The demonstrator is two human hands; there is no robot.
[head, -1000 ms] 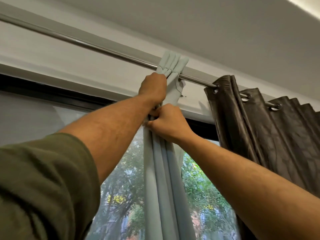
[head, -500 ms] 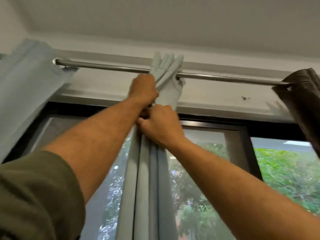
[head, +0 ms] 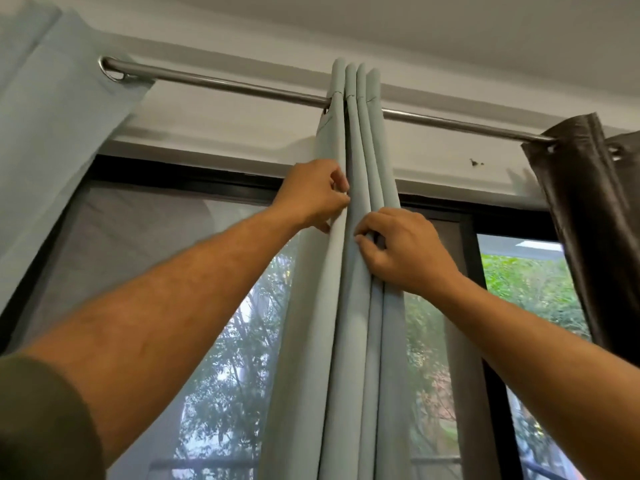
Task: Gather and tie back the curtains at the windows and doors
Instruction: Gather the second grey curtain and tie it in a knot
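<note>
Light-blue curtain (head: 360,306) bunched in pleats, hanging from rod (head: 242,86) at 12 o'clock. Left hand (head: 311,195) pinches its left pleat; right hand (head: 401,251) fingers clamp right pleats.

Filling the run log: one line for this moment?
left hand grip: pinching pleat | right hand grip: pinching pleat | blue curtain: bunched on rod | untied

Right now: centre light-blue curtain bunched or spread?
Bunched. The light-blue curtain hangs in tight pleats on the rod; both hands pinch folds.
</note>
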